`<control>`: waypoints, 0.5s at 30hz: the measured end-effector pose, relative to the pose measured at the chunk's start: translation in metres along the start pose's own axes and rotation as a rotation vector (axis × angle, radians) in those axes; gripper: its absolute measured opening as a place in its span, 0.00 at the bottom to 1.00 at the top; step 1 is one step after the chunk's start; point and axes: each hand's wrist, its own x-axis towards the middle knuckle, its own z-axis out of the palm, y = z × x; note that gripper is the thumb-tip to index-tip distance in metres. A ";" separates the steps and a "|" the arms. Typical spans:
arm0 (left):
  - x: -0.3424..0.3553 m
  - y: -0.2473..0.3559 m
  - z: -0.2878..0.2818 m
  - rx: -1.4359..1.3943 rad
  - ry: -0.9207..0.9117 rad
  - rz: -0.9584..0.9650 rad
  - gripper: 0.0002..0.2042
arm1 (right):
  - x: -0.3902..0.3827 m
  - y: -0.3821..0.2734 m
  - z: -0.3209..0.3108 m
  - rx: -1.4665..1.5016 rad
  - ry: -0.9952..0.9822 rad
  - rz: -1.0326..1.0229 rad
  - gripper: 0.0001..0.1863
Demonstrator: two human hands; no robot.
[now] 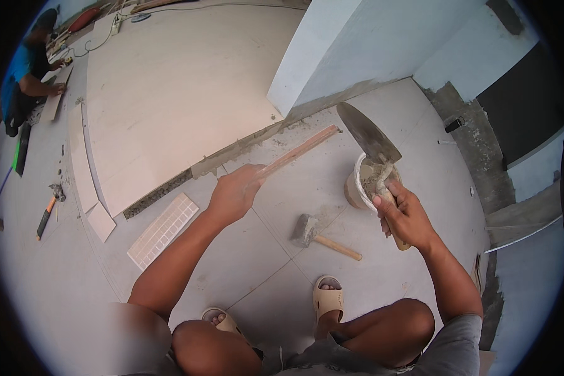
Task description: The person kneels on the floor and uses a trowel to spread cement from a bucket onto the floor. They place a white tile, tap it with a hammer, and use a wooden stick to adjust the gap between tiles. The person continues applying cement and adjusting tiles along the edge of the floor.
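Note:
My left hand [235, 193] is closed round one end of a long narrow tile strip [301, 150], whose far end points away to the right. In my right hand [408, 216] is the wooden handle of a trowel [368, 133]. Its pointed, mortar-smeared blade tilts up and to the left, over the rim of a small round bucket [353, 190]. Grey mortar shows inside the bucket, partly hidden by the trowel and hand. Between my hands, a mallet [305, 230] with a grey head and wooden handle lies on the floor tiles.
A raised tiled step [188, 88] with a rough mortar edge meets a pale wall corner [319, 56]. Left lie a grid-marked tile piece [163, 232], narrow offcuts [84, 163] and a hammer [47, 212]. At far left a co-worker [28, 75] crouches, handling a tile piece.

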 end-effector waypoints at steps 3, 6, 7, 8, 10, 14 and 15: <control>0.032 0.024 0.015 -0.012 0.022 0.252 0.11 | 0.004 0.019 -0.016 0.045 0.071 0.076 0.23; 0.045 0.055 0.039 -0.166 0.007 0.283 0.11 | 0.026 0.094 -0.046 0.107 0.172 0.290 0.21; 0.040 0.061 0.046 -0.169 -0.045 0.223 0.11 | 0.029 0.127 -0.056 0.125 0.200 0.385 0.21; 0.036 0.066 0.048 -0.154 -0.087 0.158 0.11 | 0.032 0.156 -0.066 0.144 0.351 0.339 0.20; 0.017 0.057 0.056 -0.143 -0.160 -0.003 0.12 | 0.032 0.196 -0.088 0.098 0.476 0.325 0.20; -0.054 -0.002 0.042 -0.117 -0.181 -0.356 0.12 | 0.046 0.217 -0.084 0.199 0.464 0.258 0.20; -0.072 -0.009 0.031 -0.090 -0.173 -0.464 0.12 | 0.049 0.213 -0.083 0.169 0.418 0.227 0.19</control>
